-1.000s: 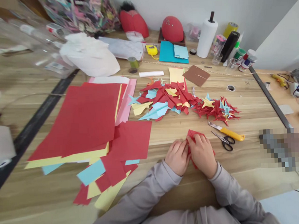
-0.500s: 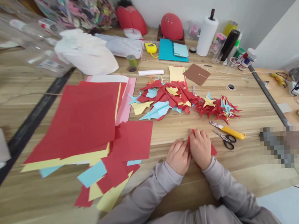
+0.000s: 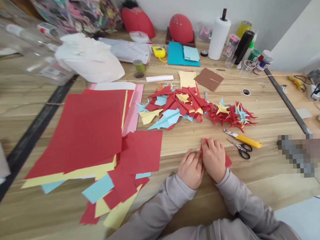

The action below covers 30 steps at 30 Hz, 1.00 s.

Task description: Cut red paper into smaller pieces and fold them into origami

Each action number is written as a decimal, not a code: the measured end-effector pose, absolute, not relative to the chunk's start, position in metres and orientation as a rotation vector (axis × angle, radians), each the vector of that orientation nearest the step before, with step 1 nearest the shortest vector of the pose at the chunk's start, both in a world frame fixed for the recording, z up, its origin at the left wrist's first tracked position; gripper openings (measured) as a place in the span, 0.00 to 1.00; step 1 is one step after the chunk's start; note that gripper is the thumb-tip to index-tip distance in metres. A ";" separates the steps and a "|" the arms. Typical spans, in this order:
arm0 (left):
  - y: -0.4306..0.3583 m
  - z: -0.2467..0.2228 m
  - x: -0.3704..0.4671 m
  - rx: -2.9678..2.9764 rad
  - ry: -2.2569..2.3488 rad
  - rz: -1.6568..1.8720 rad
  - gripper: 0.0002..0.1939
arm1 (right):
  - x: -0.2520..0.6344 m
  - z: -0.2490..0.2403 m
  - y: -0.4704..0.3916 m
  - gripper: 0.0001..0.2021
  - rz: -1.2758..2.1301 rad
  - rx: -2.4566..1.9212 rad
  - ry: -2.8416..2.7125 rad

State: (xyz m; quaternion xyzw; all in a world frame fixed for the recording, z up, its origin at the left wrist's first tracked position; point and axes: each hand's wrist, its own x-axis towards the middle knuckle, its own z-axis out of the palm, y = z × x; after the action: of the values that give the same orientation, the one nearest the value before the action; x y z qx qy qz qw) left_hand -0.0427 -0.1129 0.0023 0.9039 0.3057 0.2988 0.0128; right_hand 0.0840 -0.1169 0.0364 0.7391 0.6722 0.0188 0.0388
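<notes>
A piece of red paper lies on the wooden table, mostly covered by my hands; its folds are hidden. My right hand presses on it from above, fingers together and bent over its upper edge. Against its left side, my left hand holds the paper with curled fingers. Just right of them rest black-handled scissors and a yellow utility knife with its blade out. Beyond my hands sit a heap of folded paper planes and a smaller pile of folded paper stars or cranes, mostly red.
Large red sheets and smaller cut paper pieces cover the left. Toward the back are a brown card, a tape roll, a yellow tape measure and a white roll. A blurred-out patch is at right.
The view has shifted very slightly. Both hands keep nearly the same position on the red paper, and nothing else has visibly moved.
</notes>
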 end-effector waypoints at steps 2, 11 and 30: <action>-0.114 0.002 -0.042 2.829 0.955 0.946 0.15 | 0.085 0.035 -0.116 0.19 0.075 2.268 2.063; -0.118 0.003 -0.043 2.869 0.937 1.007 0.11 | 0.089 0.034 -0.120 0.20 0.049 2.255 2.132; -0.099 0.007 -0.050 2.714 1.049 1.104 0.08 | 0.112 0.029 -0.130 0.16 0.012 2.499 2.365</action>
State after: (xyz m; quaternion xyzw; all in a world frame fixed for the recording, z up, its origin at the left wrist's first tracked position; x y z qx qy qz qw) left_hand -0.0501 -0.0993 0.0070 0.8720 0.3370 0.3547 0.0147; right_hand 0.1119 -0.1301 0.0295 0.7181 0.6798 0.0035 -0.1490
